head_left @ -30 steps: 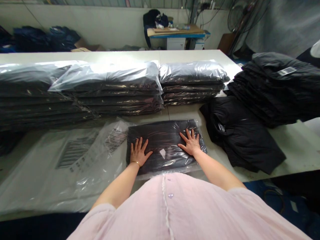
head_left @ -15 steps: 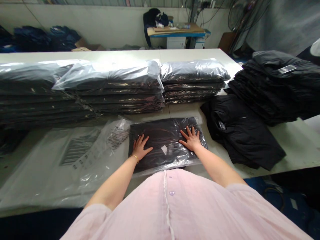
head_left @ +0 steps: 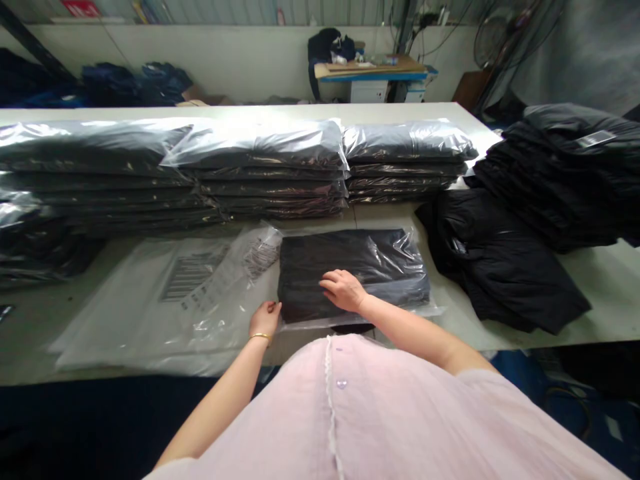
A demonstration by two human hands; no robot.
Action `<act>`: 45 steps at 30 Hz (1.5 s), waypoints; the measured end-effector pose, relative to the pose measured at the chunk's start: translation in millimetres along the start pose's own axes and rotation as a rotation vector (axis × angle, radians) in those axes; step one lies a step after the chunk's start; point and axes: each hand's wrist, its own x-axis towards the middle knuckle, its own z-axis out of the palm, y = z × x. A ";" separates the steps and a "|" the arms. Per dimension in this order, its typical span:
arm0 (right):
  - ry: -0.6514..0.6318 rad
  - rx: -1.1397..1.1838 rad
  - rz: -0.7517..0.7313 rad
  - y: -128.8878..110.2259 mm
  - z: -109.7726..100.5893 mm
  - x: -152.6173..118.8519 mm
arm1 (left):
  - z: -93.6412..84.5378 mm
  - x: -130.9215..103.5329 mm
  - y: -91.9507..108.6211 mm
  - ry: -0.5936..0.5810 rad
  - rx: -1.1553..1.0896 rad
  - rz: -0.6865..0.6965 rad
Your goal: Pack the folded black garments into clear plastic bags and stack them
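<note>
A folded black garment (head_left: 310, 257) lies flat inside a clear plastic bag (head_left: 430, 311) on the table in front of me. At the bag's near left corner, my left hand (head_left: 265, 320) is closed, thumb and fingers pinched on the plastic edge. My right hand (head_left: 345, 291) rests over the middle of the bagged garment, fingers loosely bent and a little apart, pointing left. It covers the spot where a small white label showed. Whether anything lies under its palm is hidden. Flat clear bags (head_left: 135, 320) with printed black markings lie beside my left hand.
Stacks of bagged dark garments (head_left: 270, 193) line the table's far side. To the right are a loose black garment (head_left: 505, 267) and a tall pile of black garments (head_left: 555, 180). A desk (head_left: 375, 72) stands by the back wall.
My left hand has moved from flat on the garment to the bag's left edge and closed there. My right hand has slid from the right side to the middle. The view has shifted left.
</note>
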 end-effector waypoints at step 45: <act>-0.040 -0.098 0.552 124.0 -10.7 -218.6 | 5.8 -11.0 53.2 -0.090 0.394 0.637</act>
